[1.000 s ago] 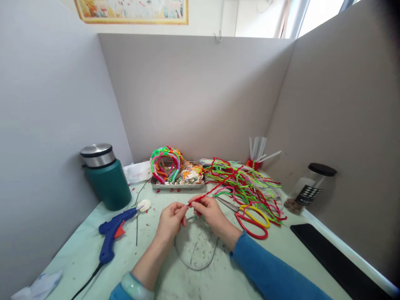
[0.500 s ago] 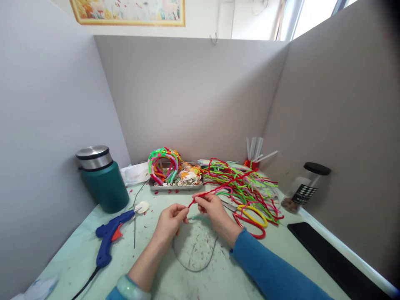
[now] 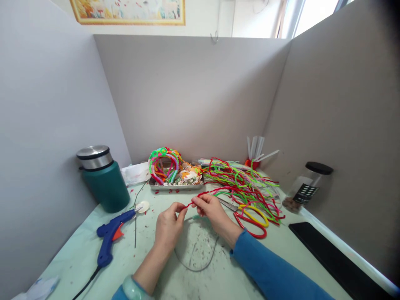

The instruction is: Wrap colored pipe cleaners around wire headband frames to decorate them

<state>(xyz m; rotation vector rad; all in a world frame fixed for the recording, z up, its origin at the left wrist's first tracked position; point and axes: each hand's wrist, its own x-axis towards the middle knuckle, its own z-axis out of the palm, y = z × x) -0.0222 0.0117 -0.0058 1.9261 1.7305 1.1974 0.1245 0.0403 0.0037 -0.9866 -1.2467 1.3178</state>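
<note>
Both my hands meet over the middle of the pale green table. My left hand (image 3: 169, 223) pinches the near end of a red pipe cleaner (image 3: 215, 191) where it meets a thin dark wire hoop (image 3: 195, 266) lying in front of me. My right hand (image 3: 210, 209) pinches the same red pipe cleaner just to the right. The pipe cleaner runs back and right into a tangled pile of red, green and pink pipe cleaners (image 3: 246, 185).
A blue glue gun (image 3: 111, 235) lies at the left, a green flask (image 3: 101, 179) behind it. A metal tray (image 3: 175, 185) with bright headbands and shells sits at the back. Scissors (image 3: 231, 205), red and yellow hoops (image 3: 253, 218), a jar (image 3: 308, 183) and a black slab (image 3: 331, 258) are at the right.
My hands stayed together on the red pipe cleaner, with small shifts of the fingers. The pipe cleaner's far part now lies lower toward the pile. The view shifted slightly.
</note>
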